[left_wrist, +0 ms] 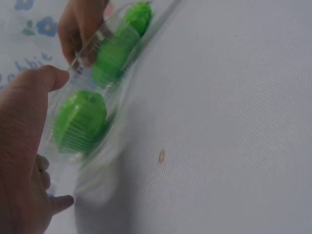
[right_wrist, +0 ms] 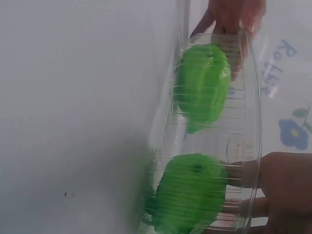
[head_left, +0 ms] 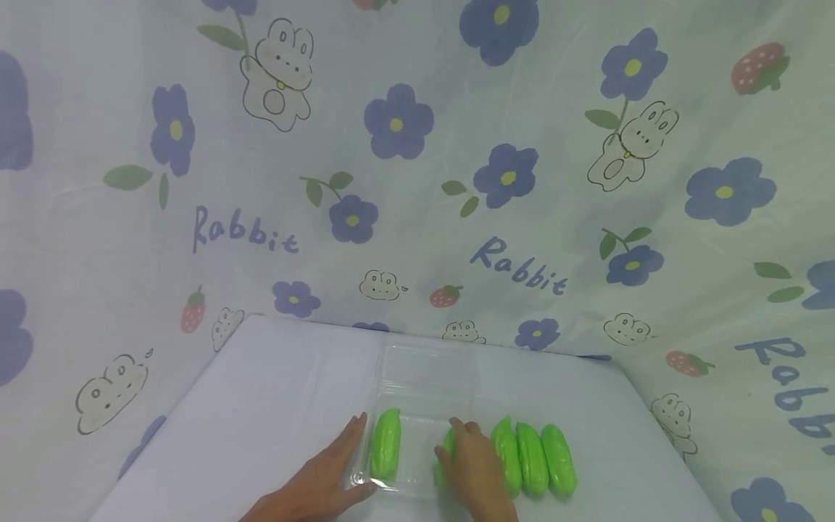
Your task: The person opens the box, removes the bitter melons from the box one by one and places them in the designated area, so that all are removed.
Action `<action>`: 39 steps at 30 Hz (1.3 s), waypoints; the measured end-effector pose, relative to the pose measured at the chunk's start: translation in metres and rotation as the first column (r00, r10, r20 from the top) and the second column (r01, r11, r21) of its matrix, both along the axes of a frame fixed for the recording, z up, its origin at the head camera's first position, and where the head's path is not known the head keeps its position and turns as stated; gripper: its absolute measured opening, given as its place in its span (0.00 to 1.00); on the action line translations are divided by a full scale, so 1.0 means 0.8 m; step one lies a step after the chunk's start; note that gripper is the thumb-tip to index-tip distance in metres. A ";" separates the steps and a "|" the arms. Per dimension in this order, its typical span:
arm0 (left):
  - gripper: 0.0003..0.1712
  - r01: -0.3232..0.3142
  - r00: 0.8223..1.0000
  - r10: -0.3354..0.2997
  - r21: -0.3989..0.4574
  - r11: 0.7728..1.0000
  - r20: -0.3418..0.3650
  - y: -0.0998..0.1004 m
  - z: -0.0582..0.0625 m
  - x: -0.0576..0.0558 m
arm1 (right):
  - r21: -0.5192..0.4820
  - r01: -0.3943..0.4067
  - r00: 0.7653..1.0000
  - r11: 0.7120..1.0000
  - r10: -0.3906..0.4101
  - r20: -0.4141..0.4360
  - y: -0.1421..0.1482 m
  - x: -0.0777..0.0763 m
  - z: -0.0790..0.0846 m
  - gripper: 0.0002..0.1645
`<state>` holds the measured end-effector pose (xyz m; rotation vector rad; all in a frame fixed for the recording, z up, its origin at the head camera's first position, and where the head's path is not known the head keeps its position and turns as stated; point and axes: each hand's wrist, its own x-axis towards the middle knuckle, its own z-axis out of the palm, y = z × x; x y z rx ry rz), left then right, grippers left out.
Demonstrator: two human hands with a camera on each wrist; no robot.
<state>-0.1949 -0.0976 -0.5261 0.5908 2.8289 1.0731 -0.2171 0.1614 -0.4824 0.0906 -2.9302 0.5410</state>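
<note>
A clear plastic clamshell box point(head_left: 417, 453) lies unfolded, its lid point(head_left: 427, 366) flat toward the back. Inside, along the left wall, rests a bright green, ridged, cucumber-shaped vegetable point(head_left: 385, 444). My right hand point(head_left: 478, 464) reaches over the right wall and grips a second green vegetable point(right_wrist: 190, 195) inside the box, thumb on its left and fingers partly hidden behind it. My left hand point(head_left: 326, 467) steadies the box's left side, fingers extended along the wall and thumb at the front corner.
Right of the box, three similar green vegetables point(head_left: 533, 460) lie side by side on the white tabletop point(head_left: 274, 391), the nearest close to my right hand. A patterned curtain point(head_left: 404, 181) with flowers and rabbits hangs behind and around the table.
</note>
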 end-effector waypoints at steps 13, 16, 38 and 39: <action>0.58 0.015 0.998 -0.015 -0.003 1.000 -0.068 -0.001 -0.001 0.002 | -0.009 0.013 0.996 1.000 -0.012 0.088 -0.005 -0.009 -0.006 0.33; 0.59 0.016 0.998 -0.016 -0.003 1.000 -0.067 -0.002 -0.001 0.002 | -0.038 0.009 0.995 0.999 -0.005 0.101 -0.004 -0.010 -0.007 0.33; 0.58 0.009 0.999 -0.009 -0.002 1.000 -0.033 -0.001 -0.001 0.001 | -0.185 -0.045 0.999 0.982 0.043 -0.017 0.017 -0.011 0.012 0.30; 0.58 0.008 0.999 -0.008 0.000 1.000 -0.039 -0.001 -0.002 0.001 | -0.191 -0.045 0.999 0.981 0.040 -0.025 0.019 -0.011 0.013 0.30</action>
